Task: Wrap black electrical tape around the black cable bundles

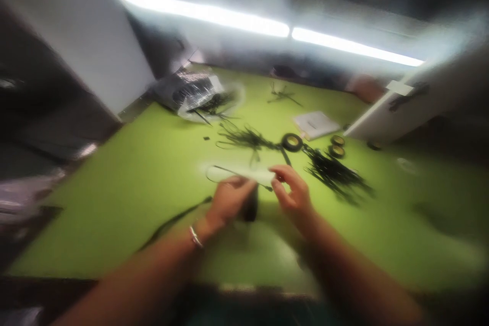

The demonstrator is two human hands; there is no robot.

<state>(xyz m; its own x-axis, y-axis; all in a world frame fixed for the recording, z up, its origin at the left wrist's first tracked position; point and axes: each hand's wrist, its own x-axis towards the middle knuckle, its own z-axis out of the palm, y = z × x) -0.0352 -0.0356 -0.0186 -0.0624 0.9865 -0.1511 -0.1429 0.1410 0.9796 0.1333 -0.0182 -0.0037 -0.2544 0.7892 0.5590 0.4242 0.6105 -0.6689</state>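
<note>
My left hand [230, 197], with a bracelet at the wrist, pinches a thin black cable [225, 169]. The cable bends into a loop to the left of the hand, and a small dark tip pokes out on the right. Close to that tip is my right hand [292, 194], its thumb and forefinger apart; a dark spot between them is too small to make out. Below my left hand a dark block-like thing [250, 207] is partly hidden. A black strap or cord [179, 216] runs along the green table [126, 178] beside my left forearm.
Beyond my hands lie a bundle of black cables [248, 137], a roll of black tape [292, 142] and another cable bundle [336, 170]. Two smaller rolls [336, 146] and a white pad [316, 125] are farther right. A plastic bag [196, 92] with cables stands back left. White panels flank the table.
</note>
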